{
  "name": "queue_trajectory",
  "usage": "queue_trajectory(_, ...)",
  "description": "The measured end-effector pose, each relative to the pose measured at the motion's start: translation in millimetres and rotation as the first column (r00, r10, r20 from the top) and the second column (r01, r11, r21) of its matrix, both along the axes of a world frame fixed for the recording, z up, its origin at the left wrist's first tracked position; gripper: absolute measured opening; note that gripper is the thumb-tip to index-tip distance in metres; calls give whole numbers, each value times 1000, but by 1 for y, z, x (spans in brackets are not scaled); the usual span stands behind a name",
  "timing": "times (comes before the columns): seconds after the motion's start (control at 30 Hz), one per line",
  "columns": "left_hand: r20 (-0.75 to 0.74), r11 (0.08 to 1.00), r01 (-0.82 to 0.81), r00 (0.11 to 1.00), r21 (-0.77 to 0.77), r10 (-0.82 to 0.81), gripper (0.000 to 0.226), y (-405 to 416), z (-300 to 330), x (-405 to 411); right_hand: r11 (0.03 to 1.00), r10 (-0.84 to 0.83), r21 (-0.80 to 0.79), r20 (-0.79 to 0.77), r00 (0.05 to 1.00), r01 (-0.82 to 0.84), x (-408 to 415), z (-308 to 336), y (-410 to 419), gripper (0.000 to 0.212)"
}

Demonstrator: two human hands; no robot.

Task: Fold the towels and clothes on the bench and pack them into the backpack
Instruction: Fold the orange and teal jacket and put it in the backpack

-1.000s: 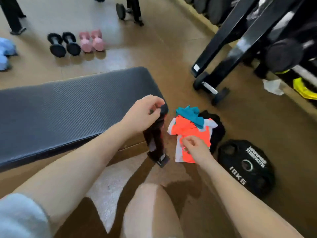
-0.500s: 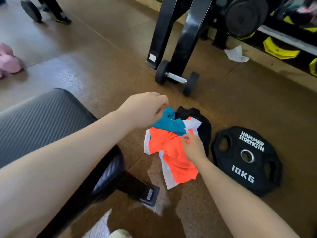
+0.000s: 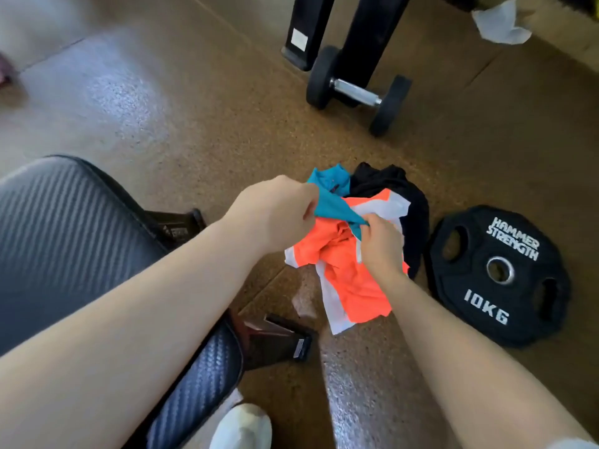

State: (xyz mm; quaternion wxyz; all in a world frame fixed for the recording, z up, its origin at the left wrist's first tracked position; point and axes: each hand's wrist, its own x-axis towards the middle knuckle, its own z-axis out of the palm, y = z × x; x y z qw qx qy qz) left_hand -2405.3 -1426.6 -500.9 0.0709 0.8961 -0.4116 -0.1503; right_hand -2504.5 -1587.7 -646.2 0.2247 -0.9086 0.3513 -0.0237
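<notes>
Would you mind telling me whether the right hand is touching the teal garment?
Touching. The head view shows the right hand pinching the lower end of the teal garment, while the left hand grips its other end.

The heap of clothes (image 3: 343, 270) lies on the floor (image 3: 201, 118), just right of the bench (image 3: 64, 241) end and touching the weight plate (image 3: 499, 273) on its right. Both hands meet over the heap — the left hand (image 3: 275, 215) on its near-left side, the right hand (image 3: 382, 244) toward the plate. Behind the heap, well apart, a dumbbell (image 3: 356, 92) sits against the rack legs (image 3: 337, 30); a shoe (image 3: 241, 427) lies nearest, beside the bench.
</notes>
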Motion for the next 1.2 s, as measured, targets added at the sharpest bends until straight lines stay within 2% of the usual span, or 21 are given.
queue_trajectory(0.07,-36,998,-14,999,60,16,18,3,3,-9,983,15,180,90,996,-31,-22,47,16,19)
queue_trajectory(0.17,-86,997,63,995,44,-59,35,8,24,-30,954,91,273,126,988,-123,-48,129,31,16)
queue_trajectory(0.2,-97,995,99,990,0,-99,41,11,34,-37,945,119,287,150,981,-159,-53,155,33,15)
queue_trajectory(0.27,-166,982,73,981,-177,-103,51,18,65,-50,922,142,330,193,971,-201,-58,208,36,16)
queue_trajectory(0.33,-269,954,26,957,-300,-111,61,23,101,-61,876,80,454,195,977,-162,-63,265,39,12)
queue_trajectory(0.43,-313,932,74,930,-355,-193,71,25,160,-63,772,-8,624,198,980,-120,-64,353,44,16)
queue_trajectory(0.5,-409,937,3,899,-350,-156,76,23,212,-55,723,-11,678,202,979,-132,-62,411,45,22)
queue_trajectory(0.6,-496,904,44,824,-425,-273,65,20,284,-46,655,-10,744,178,984,-128,-57,496,45,17)
queue_trajectory(0.7,-550,860,76,739,-505,-388,42,19,348,-44,662,44,733,169,985,-155,-54,572,42,21)
queue_trajectory(0.8,-636,869,49,661,-492,-397,27,14,407,-45,660,15,736,191,982,-153,-56,633,36,17)
queue_trajectory(0.83,-654,873,36,647,-486,-391,21,13,422,-46,689,5,710,194,981,-144,-58,648,33,17)
queue_trajectory(0.87,-667,876,20,640,-482,-382,14,12,434,-48,767,-1,630,187,982,-119,-60,659,30,14)
queue_trajectory(0.93,-677,873,-27,643,-487,-357,6,8,456,-51,945,2,324,131,991,-45,-64,675,20,12)
queue_trajectory(0.97,-668,874,-44,664,-484,-336,4,5,464,-53,987,0,162,82,997,-14,-67,679,15,15)
queue_trajectory(1.03,-600,877,-36,742,-479,-297,5,-4,480,-56,999,-30,38,34,999,29,-73,684,8,19)
queue_trajectory(1.1,-564,881,-38,781,-471,-267,7,-14,493,-59,994,-86,66,13,996,85,-75,684,0,20)
queue_trajectory(1.13,-571,886,-56,782,-461,-248,7,-21,500,-61,982,-141,132,41,989,134,-75,685,-7,20)
queue_trajectory(1.2,-627,875,-163,756,-456,-186,7,-30,508,-61,904,-295,369,170,940,217,-70,689,-16,23)
